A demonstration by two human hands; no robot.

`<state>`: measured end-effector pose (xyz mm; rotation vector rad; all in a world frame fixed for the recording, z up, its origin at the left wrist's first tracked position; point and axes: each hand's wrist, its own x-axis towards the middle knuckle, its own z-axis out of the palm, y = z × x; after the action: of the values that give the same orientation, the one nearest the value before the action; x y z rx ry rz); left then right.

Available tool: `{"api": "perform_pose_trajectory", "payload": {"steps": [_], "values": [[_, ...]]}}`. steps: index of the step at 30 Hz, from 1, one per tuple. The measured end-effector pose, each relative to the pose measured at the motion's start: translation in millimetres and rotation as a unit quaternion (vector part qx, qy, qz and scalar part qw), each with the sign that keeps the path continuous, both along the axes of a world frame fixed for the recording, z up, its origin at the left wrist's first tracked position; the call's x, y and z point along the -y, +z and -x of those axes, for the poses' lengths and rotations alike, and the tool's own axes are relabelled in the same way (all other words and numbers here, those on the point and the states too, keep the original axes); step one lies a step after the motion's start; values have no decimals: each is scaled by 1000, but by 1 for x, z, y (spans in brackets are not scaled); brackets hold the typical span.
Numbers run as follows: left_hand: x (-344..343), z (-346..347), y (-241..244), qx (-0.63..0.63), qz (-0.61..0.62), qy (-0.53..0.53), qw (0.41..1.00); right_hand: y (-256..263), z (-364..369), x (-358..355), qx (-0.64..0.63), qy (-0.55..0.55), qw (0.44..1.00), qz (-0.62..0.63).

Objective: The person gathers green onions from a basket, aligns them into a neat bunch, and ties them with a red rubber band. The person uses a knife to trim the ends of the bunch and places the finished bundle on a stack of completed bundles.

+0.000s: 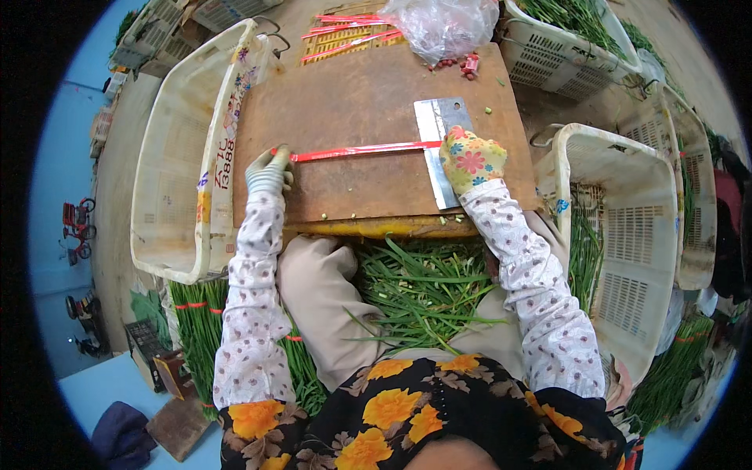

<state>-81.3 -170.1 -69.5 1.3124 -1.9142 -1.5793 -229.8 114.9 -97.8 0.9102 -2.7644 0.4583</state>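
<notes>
A red strip point(364, 151) with a glossy white streak stretches between my hands, just above a brown wooden board point(352, 106). My left hand point(270, 170), in a striped glove, pinches its left end. The other end is gripped in my right hand point(472, 155), closed in a yellow flower-print glove. Beneath the strip's right part, a broad rectangular metal blade point(437, 182) with a corner hole lies flat on the board. My right hand covers part of that blade; I cannot tell whether it touches it.
White plastic crates flank the board at left point(176, 158) and right point(637, 235). Loose cut green leaves point(423, 288) lie between my knees. Tied green bundles point(197, 335) stand at left. Beyond the board are more red strips point(346, 44), a clear plastic bag point(446, 26) and small red packets point(470, 64).
</notes>
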Motion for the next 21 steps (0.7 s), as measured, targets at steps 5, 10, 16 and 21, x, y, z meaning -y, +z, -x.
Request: {"api": "perform_pose_trajectory", "payload": {"steps": [5,10,16,21], "values": [[-38,0,37,-211,123,58,968,-8,5,-3,-55,-23,998,24],[-110,31,15,-188,277,-286,898,-22,4,6,-52,19,998,18],[-114,65,-53,127,594,-419,674,7,-3,-2,37,42,994,94],[-114,71,-64,137,579,-422,684,36,-5,-91,127,-33,983,129]]}}
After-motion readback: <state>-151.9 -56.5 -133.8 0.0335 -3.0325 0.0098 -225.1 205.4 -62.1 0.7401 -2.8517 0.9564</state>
